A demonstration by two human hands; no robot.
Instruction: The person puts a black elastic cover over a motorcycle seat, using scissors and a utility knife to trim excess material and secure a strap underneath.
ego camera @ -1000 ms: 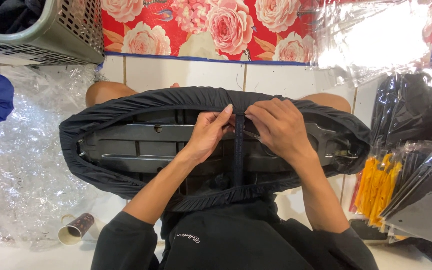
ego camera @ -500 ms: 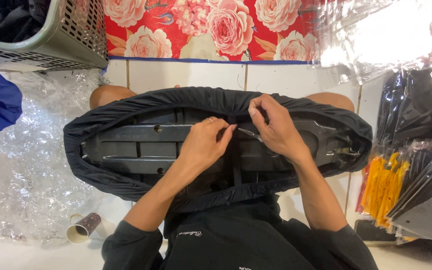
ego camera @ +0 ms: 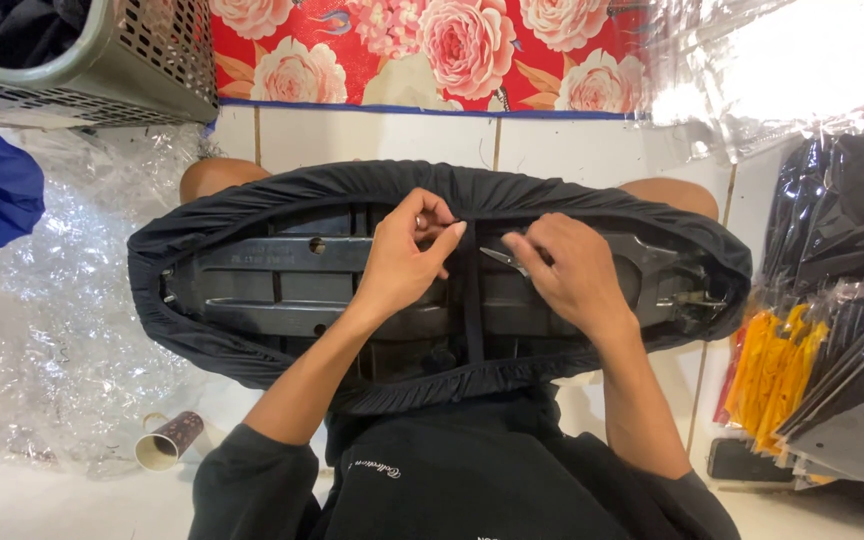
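A cardboard tube [ego camera: 167,440] was left on the floor. The black seat [ego camera: 272,280] was laid upside down across the lap. The left hand [ego camera: 402,260] had been moved up – its fingers were pinched shut on the black strap [ego camera: 473,300]. The right hand [ego camera: 572,270] was closed on a small metal tool [ego camera: 500,258] – a bit further right than before.

Black long-sleeved top, sleeves pushed up, both hands bare.

The person wears a plain black sweatshirt-like top [ego camera: 472,480] of soft matte cloth, with a small pale line of script across the chest. Both sleeves are bunched up near the elbows, the left sleeve [ego camera: 252,480] in thick rounded folds, the right sleeve [ego camera: 682,495] gathered lower at the frame's edge, leaving the forearms uncovered. The left hand [ego camera: 402,262] and right hand [ego camera: 572,272] carry no gloves, rings or watch. Bare knees [ego camera: 214,176] show beyond.
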